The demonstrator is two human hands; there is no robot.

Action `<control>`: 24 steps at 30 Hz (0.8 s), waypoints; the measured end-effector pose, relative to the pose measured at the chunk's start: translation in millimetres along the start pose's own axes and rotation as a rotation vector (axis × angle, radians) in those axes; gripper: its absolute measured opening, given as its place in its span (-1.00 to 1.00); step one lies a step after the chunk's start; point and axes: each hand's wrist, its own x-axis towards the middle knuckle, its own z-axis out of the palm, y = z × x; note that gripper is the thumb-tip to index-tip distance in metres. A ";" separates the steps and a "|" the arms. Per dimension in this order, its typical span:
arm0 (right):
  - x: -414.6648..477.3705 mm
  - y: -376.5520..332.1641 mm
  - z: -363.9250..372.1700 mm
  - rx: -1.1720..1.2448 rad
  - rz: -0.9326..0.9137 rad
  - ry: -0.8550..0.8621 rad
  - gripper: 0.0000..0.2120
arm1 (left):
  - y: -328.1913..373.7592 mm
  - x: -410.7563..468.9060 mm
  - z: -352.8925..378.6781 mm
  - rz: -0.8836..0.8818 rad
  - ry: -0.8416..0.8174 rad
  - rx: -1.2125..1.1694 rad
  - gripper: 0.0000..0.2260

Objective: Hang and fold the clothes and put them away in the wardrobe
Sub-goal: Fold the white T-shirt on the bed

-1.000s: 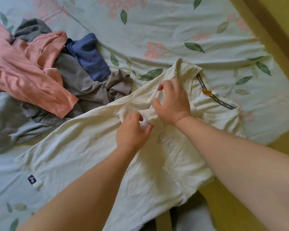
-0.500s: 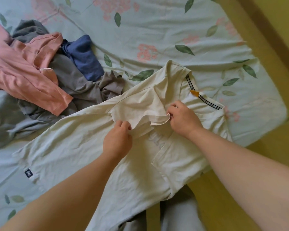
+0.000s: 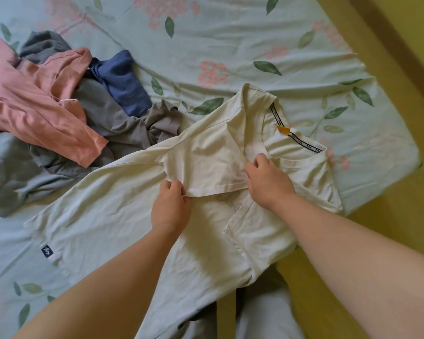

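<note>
Spreading apart vs 1 s ago: L hand (image 3: 171, 209) & R hand (image 3: 267, 182) pinch cream T-shirt (image 3: 103, 228) sleeve (image 3: 206, 165) hem, now flat; fold progressing.

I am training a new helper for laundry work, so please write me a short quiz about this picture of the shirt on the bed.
1. Which colour is the small tag at the collar of the cream shirt? A green, B orange, C red.
2. True or false: the shirt hangs on a hanger.
3. Which hand pinches the hem of the sleeve on the side nearer the clothes pile?
Key: 1 B; 2 false; 3 the left hand.
</note>
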 end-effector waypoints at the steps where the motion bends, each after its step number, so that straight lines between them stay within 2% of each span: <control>1: 0.0 1.8 -0.4 0.041 0.022 -0.009 -0.82 | 0.6 0.9 -0.6 0.003 0.003 -0.018 -0.93; 8: 9.0 12.9 -12.0 0.341 0.170 -0.123 -0.87 | 1.3 0.4 -2.2 0.012 -0.047 -0.035 -0.90; 11: 14.1 8.4 -11.6 0.312 0.214 -0.139 -0.59 | -0.9 0.8 -1.3 0.010 -0.065 -0.032 -0.92; 13: 19.6 1.7 -8.5 0.382 0.321 -0.072 -0.47 | -2.4 2.4 0.3 -0.018 -0.051 -0.062 -0.95; 15: 27.8 -6.0 -7.6 0.502 0.426 -0.012 -0.48 | -2.2 5.0 1.8 -0.087 -0.008 -0.141 -0.98; 18: 45.6 -14.3 -12.9 0.604 0.461 0.039 -0.61 | 2.2 14.5 -1.2 -0.279 0.082 -0.381 -0.90; 21: 69.6 -21.7 -28.4 0.748 0.489 0.123 -0.55 | 9.4 31.8 -9.2 -0.441 0.146 -0.573 -0.78; 24: 103.2 -26.1 -47.7 0.760 0.505 0.180 -0.50 | 14.2 56.7 -19.2 -0.610 0.205 -0.718 -0.71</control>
